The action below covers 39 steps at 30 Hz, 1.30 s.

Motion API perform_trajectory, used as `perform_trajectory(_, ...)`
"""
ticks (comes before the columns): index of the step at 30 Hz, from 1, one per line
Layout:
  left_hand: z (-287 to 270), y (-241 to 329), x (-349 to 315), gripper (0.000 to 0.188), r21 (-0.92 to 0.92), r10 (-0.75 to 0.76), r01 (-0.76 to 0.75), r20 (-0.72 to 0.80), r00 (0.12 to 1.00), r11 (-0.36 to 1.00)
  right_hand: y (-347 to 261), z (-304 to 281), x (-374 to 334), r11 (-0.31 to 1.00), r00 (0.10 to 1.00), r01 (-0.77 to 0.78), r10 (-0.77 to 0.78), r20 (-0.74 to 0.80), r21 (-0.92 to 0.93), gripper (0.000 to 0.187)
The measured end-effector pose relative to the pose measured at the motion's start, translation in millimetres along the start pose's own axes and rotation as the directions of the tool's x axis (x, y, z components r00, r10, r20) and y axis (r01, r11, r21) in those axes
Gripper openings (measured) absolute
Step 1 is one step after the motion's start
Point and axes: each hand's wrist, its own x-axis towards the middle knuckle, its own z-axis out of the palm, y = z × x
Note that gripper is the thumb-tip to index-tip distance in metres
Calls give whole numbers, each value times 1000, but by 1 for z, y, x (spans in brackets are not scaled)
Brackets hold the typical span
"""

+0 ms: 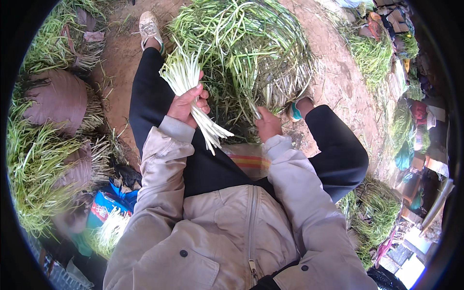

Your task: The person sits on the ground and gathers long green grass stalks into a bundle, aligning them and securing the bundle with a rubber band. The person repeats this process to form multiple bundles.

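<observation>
Left fingers [204, 101]: grasping bundle [181, 75], left of heap [256, 38]
Right fingers [261, 126]: pinching stalks [253, 107], heap's near edge
Risk: slack grip could scatter bundle

I've got my left hand [189, 105] wrapped round a bunch of pale stalks [181, 72], right hand [269, 126] pinching a stem [253, 108], big green heap [241, 38] just beyond both.
</observation>
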Motion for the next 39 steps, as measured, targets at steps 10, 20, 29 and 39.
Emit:
perform_trajectory(10, 0, -9, 2, 47, 126, -18, 29, -87, 996, 992, -29, -76, -35, 813, 975, 146, -23, -220, 563, 19)
perform_trajectory(20, 2, -17, 2, 47, 194, -29, 56, -139, 990, 979, -44, -43, -29, 836, 990, -138, 97, 105, 532, 12)
perform_trajectory(29, -2, -43, 9, 25, 409, 5, 148, -350, 937, 901, -41, 17, -34, 673, 996, -79, 18, 89, 735, 8)
perform_trajectory(39, 1, -62, 17, 13, 642, 72, 147, -302, 951, 752, -63, 26, -46, 863, 989, 131, -151, 2, 487, 16)
